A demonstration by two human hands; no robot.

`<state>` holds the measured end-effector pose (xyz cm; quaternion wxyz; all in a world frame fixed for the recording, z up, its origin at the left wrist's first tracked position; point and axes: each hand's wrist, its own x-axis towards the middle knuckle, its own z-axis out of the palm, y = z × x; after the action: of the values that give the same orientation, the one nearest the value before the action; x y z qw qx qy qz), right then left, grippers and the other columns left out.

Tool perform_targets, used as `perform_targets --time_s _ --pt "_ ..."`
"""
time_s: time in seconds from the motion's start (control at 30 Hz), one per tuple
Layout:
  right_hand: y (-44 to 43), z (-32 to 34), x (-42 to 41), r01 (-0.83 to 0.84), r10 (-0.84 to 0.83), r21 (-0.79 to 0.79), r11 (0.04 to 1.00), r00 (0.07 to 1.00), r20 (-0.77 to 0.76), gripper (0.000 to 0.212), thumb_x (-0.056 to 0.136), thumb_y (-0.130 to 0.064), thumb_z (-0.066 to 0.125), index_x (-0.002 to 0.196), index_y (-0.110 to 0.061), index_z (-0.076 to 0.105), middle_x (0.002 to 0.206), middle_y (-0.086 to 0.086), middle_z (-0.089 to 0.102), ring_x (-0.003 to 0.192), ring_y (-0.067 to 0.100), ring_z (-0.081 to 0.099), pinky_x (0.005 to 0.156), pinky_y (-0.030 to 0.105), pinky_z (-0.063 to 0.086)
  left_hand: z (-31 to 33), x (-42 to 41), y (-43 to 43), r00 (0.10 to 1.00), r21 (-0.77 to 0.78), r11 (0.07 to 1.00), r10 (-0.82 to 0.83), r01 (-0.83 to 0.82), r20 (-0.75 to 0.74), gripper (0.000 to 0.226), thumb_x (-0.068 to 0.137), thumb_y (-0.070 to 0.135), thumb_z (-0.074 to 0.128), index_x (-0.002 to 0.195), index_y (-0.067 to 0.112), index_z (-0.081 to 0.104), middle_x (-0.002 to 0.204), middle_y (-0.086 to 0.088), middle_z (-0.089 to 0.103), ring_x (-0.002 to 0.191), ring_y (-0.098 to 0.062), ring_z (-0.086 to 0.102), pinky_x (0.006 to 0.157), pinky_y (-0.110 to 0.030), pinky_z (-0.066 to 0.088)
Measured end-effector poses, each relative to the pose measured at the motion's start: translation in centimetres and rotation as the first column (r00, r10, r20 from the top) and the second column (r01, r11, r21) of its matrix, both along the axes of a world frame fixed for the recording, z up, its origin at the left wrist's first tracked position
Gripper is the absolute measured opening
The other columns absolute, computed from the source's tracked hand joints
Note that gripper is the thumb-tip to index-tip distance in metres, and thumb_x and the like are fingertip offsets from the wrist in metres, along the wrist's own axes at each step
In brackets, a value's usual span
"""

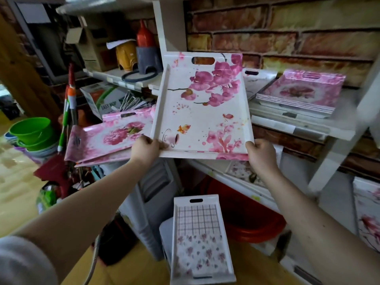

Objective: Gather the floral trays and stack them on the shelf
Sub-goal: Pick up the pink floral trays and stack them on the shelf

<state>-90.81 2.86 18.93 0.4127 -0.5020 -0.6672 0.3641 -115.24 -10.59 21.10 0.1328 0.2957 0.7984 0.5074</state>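
your left hand point(144, 150) and right hand point(259, 154) pinch the flower tray point(202, 112) by its near corners only, fingers closed. tip it and it could slip.

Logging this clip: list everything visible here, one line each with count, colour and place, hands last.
Orchid tray: one, white with pink orchids and butterflies, held up at centre.
Peony tray: one, pink, left of the held tray, on another pink tray.
Tray stack: several, pink floral, on the white shelf at right.
Checked tray: one, white with grid and small flowers, low at centre.
Partly seen tray: one, white with pink bloom, right edge.
Green bowl: one, top of a bowl stack, far left.
Red bottle: one, upper left shelf.
Red tub: one, under the shelf.
Brick-pattern wall: behind.
Left hand: grips the tray's near left corner.
Right hand: grips its near right corner.
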Motion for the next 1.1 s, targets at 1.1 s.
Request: perform_targets --time_s 1.1 --pt "5.1 3.1 -16.5 0.448 -0.463 -0.117 0.886 0.861 -0.21 0.019 0.087 -0.011 0.047 0.075 -0.002 0.059 0.07 0.008 0.058 0.068 0.025 0.052 0.067 0.038 0.041 3.0 -19.5 18.1 0.868 0.003 0.87 -0.492 0.493 0.061 0.021 0.091 0.004 0.034 0.096 0.0 0.054 0.08 -0.016 0.051 0.073 -0.027 0.049 0.06 -0.031 0.037"
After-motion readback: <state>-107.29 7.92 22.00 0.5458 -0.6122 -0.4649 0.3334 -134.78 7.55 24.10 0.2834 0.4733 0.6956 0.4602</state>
